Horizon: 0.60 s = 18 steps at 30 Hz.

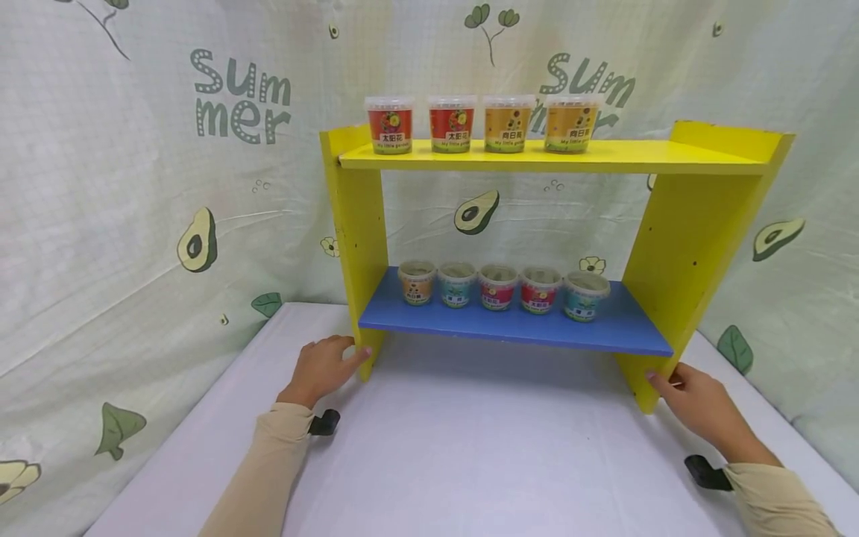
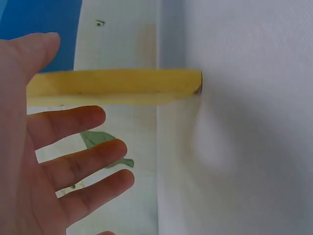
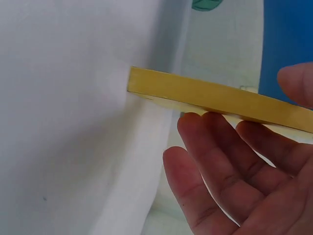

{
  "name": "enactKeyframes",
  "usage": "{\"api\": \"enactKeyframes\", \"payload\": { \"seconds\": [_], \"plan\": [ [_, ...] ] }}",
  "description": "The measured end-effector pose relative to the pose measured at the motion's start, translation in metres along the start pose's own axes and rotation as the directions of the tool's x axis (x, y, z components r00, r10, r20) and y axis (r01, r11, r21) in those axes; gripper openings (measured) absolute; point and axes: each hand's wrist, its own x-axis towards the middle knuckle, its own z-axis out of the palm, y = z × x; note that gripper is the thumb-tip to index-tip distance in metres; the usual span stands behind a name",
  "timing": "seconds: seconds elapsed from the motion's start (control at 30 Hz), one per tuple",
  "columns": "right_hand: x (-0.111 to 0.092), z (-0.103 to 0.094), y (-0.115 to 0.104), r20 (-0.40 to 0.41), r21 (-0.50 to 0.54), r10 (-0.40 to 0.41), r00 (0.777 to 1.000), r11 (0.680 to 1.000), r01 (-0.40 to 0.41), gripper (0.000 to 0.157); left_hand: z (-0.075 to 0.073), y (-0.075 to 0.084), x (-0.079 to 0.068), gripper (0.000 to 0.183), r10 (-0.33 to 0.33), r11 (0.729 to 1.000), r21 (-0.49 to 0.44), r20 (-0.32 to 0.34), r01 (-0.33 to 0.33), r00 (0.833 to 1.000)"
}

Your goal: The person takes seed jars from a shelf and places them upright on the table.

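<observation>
A yellow shelf unit (image 1: 362, 231) with a blue lower board (image 1: 496, 328) stands on the white table. My left hand (image 1: 325, 369) is at the foot of its left side panel (image 2: 122, 83). The thumb lies on the inner side, and the spread, nearly straight fingers (image 2: 85, 161) are on the outer side with a gap showing. At the foot of the right side panel (image 3: 195, 90), my right hand (image 1: 705, 406) grips the unit, fingertips against the outer face and thumb (image 3: 298, 83) on the inner side.
Two red-labelled cups (image 1: 391, 127) and two yellow-labelled cups (image 1: 508, 125) stand on the top board. Several open cups (image 1: 497, 289) with orange, teal and red labels line the blue board. A printed curtain (image 1: 255, 186) hangs behind the white table (image 1: 490, 447).
</observation>
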Motion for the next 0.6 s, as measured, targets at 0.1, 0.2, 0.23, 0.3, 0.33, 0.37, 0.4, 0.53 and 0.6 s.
{"api": "enactKeyframes", "payload": {
  "seconds": [0.1,0.2,0.23,0.3,0.33,0.37,0.4,0.53,0.6],
  "plan": [
    [0.001,0.005,0.002,0.005,0.009,0.010,1.000,1.000,-0.010,0.070,0.002,0.004,0.002,0.062,0.024,1.000,-0.006,-0.038,-0.024,0.999],
    [0.002,0.007,0.002,0.006,0.012,0.020,1.000,1.000,-0.020,0.070,0.002,0.007,0.002,0.053,0.030,1.000,-0.003,-0.077,-0.030,0.997],
    [0.002,0.007,0.002,0.009,0.014,0.025,1.000,1.000,-0.025,0.071,0.002,0.009,0.002,0.051,0.027,1.000,-0.004,-0.087,-0.027,0.996],
    [0.003,0.008,0.001,0.014,0.010,0.033,0.999,0.999,-0.033,0.072,0.003,0.010,0.003,0.049,0.024,1.000,0.002,-0.108,-0.024,0.994],
    [0.003,0.008,0.001,0.018,0.011,0.038,0.999,0.999,-0.039,0.074,0.003,0.010,0.003,0.049,0.024,1.000,0.009,-0.115,-0.023,0.993],
    [0.003,0.008,0.001,0.020,0.009,0.041,0.999,0.999,-0.041,0.074,0.003,0.011,0.003,0.049,0.022,1.000,0.013,-0.122,-0.021,0.992],
    [0.003,0.008,0.001,0.022,0.010,0.042,0.999,0.999,-0.042,0.075,0.004,0.011,0.003,0.049,0.021,1.000,0.015,-0.130,-0.019,0.991],
    [0.003,0.008,0.003,0.047,0.026,0.057,0.997,0.998,-0.058,0.077,0.007,0.014,0.003,0.050,0.009,1.000,0.010,-0.134,-0.008,0.991],
    [0.003,0.008,0.004,0.067,0.035,0.075,0.995,0.996,-0.077,0.079,0.008,0.014,0.003,0.050,-0.002,1.000,0.002,-0.121,0.002,0.993]
  ]
}}
